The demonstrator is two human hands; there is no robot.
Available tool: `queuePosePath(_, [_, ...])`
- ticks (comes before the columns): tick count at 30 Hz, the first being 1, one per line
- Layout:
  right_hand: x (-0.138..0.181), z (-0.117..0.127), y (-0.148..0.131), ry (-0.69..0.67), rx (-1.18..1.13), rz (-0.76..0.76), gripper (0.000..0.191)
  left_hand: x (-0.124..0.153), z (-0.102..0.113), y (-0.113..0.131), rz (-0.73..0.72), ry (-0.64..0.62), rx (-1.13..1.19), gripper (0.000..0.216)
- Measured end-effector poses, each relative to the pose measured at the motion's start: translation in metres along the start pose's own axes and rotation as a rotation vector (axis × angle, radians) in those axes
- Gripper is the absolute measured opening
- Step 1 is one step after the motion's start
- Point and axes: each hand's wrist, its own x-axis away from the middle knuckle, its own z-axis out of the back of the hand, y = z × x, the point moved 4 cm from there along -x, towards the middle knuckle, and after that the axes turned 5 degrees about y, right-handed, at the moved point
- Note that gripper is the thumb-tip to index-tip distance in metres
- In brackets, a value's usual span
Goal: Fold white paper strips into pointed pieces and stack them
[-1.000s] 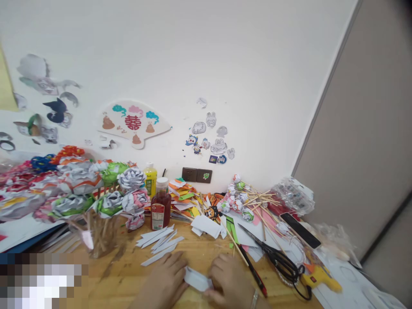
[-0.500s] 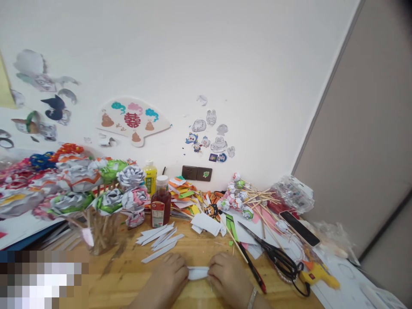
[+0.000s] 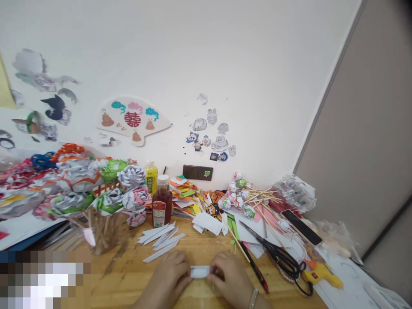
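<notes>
Low in the view, my left hand and my right hand pinch the two ends of a small white folded paper strip just above the wooden table. Both hands have their fingers curled onto the strip. A bracelet shows on my right wrist. Several loose white paper strips lie on the table just beyond my left hand.
Paper flowers on sticks fill a holder at left. A red bottle and a yellow bottle stand behind the strips. Black scissors, a red pen, a yellow glue gun, a phone and skewers lie right.
The white strip was tilted and larger between my hands a second ago; now it lies level and folded narrower. My hands stayed close together.
</notes>
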Motion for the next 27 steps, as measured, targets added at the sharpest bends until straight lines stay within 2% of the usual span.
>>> queuePosePath(9, [-0.002, -0.005, -0.004, 0.057, 0.071, -0.046, 0.005, -0.002, 0.0, 0.0, 0.128, 0.067, 0.075, 0.013])
queuePosePath(14, [-0.001, -0.008, -0.005, 0.101, 0.094, -0.026, 0.006, -0.001, -0.001, 0.001, 0.144, 0.115, 0.126, 0.008])
queuePosePath(27, [0.0, -0.011, 0.0, 0.17, 0.13, -0.078, 0.01, -0.005, -0.002, -0.001, 0.171, 0.114, -0.013, 0.014])
